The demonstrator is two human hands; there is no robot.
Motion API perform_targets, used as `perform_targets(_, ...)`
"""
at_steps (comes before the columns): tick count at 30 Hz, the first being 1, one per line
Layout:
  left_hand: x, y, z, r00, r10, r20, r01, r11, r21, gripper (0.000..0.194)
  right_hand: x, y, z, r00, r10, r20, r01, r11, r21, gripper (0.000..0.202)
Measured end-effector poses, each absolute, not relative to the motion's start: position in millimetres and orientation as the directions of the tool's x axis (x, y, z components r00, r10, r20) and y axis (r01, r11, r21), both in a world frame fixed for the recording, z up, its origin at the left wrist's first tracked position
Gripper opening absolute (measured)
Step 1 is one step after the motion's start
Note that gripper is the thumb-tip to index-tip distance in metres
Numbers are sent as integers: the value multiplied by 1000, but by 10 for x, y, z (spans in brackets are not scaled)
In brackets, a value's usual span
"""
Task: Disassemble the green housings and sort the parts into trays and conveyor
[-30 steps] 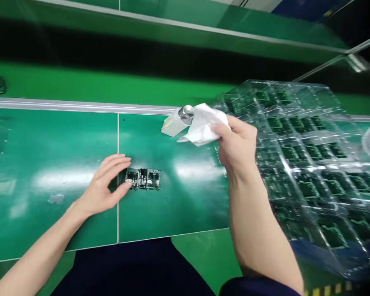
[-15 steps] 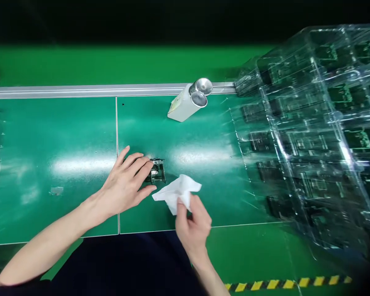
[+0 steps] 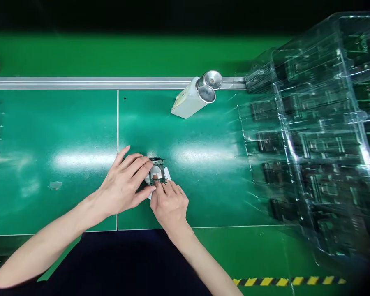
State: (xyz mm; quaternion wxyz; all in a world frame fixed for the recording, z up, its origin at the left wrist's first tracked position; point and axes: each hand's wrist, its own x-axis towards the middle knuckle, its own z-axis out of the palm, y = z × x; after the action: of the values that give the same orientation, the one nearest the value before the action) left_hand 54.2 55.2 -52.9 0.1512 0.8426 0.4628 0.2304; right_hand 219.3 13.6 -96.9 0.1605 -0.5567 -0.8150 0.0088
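A small black open-framed part [image 3: 158, 163] lies on the green tabletop [image 3: 89, 123] between my hands. My left hand [image 3: 125, 181] grips its left side, with the fingertips over the upper edge and the thumb at the lower edge. From the near right, my right hand [image 3: 169, 201] presses its closed fingers against the part. A white cloth wipe [image 3: 168, 174] is pinched there; it shows through the frame's opening and at its right, partly hidden by the fingers and the part.
A white pump bottle [image 3: 189, 100] with a metal top stands toward the back. Tall stacked clear plastic trays [image 3: 283, 119] with dark parts inside take up the right side. A metal rail [image 3: 80, 83] runs along the far edge. A small pale scrap [image 3: 56, 185] lies on the left.
My right hand has moved left with the wipe, bringing it from beside the black part to against and under it. My left hand has stayed on the part. The view has shifted slightly.
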Motion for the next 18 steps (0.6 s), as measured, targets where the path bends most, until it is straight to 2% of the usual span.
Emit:
perform_targets(6, 540, 550, -527, 470, 844, 258, 702, -534, 470, 37, 2174, 92, -903, -340, 924, 176, 919, 366, -145, 26)
perform_targets(12, 531, 541, -533, 468, 845, 258, 696, -533, 481, 36, 2139, 95, -895, -319, 938, 138, 929, 338, -149, 34)
perform_targets(18, 524, 532, -538, 468, 844, 262, 707, -536, 462, 37, 2129, 80, -876, -340, 929, 146, 925, 358, -126, 25)
